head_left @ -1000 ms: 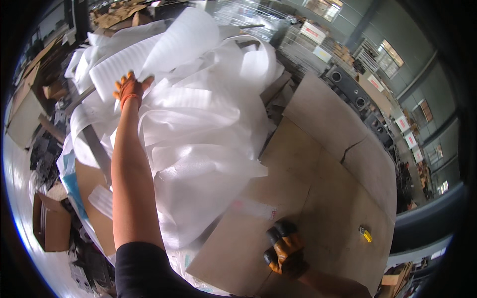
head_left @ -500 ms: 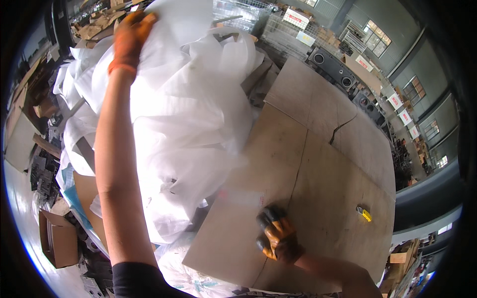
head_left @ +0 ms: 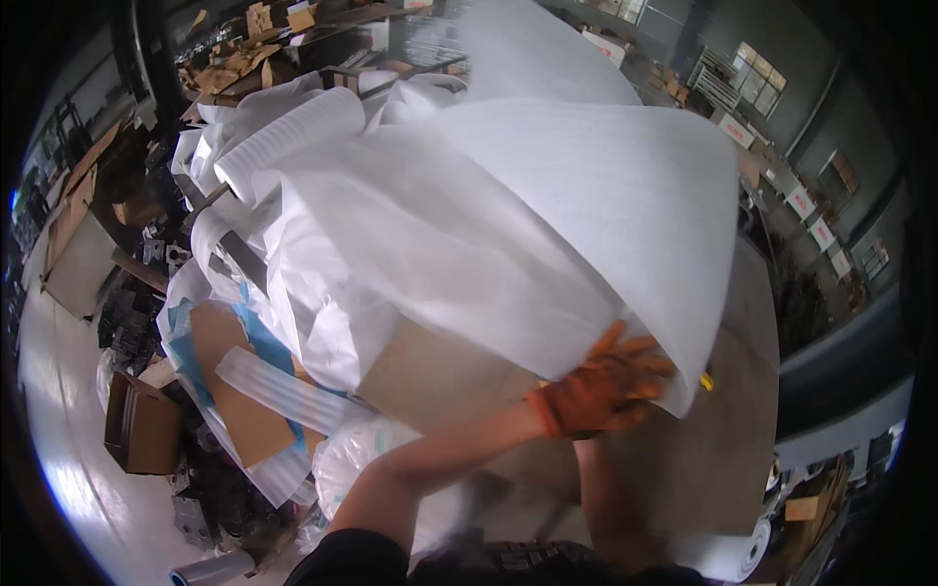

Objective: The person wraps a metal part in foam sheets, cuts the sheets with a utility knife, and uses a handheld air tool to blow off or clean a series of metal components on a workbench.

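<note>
Head view shows the white foam sheet (head_left: 606, 186) now billowing across, partly covering, the cardboard (head_left: 430, 371), the left hand (head_left: 611, 383) spread-fingered (grip unclear; right hand hidden).

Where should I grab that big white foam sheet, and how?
Probably pinch the foam sheet across both faces at its pointed lower corner, coming from the near side. The corner tapers toward that side, close to the left hand, and the sheet looks thin and floppy.
</note>
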The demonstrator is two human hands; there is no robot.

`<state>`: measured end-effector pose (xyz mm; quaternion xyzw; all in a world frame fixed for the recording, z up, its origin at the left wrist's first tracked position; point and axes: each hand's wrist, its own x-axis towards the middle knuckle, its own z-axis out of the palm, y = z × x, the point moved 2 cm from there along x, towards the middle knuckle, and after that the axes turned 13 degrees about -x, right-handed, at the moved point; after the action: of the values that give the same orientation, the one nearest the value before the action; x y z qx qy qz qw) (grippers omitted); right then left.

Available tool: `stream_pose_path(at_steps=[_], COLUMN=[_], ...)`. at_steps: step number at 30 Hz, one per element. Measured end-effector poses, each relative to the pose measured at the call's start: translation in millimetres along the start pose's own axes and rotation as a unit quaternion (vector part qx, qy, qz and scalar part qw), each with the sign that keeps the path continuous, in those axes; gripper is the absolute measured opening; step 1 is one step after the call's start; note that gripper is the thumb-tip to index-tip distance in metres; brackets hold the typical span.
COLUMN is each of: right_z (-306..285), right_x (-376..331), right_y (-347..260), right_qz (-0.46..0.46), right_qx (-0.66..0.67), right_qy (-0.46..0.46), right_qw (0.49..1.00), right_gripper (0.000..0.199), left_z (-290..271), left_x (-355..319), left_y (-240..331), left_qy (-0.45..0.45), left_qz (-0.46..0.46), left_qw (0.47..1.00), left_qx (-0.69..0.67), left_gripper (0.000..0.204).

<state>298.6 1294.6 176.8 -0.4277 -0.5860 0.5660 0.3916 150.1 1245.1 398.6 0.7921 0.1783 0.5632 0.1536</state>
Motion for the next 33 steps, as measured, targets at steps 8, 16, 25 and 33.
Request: stream_pose_path(at_steps=[8,16,25,33], right_z=[-59,-160,-355,-388], right_x=[-130,-175,-343,-314], right_y=[-156,-260,-126,-80], right_qz=[-0.174,-0.081,0.128,0.001], right_qx=[0.281,0.072,0.037,0.144], right_qy=[-0.089,0.101,0.273,0.121], right_qw=[0.940,0.989,0.953,0.982], right_gripper=[0.058,0.051,0.040,0.057], left_z=[36,201,285,253], left_x=[-33,0,-109,-155], left_y=[64,155,165,173], left_qy=[0.025,-0.030,-0.202,-0.252], left_qz=[-0.127,-0.094,-0.272,-0.461], left_qw=[0.976,0.987,0.926,0.782], left_qx=[0.174,0.128,0.166,0.335], left_gripper=[0.029,0.026,0.020,0.012])
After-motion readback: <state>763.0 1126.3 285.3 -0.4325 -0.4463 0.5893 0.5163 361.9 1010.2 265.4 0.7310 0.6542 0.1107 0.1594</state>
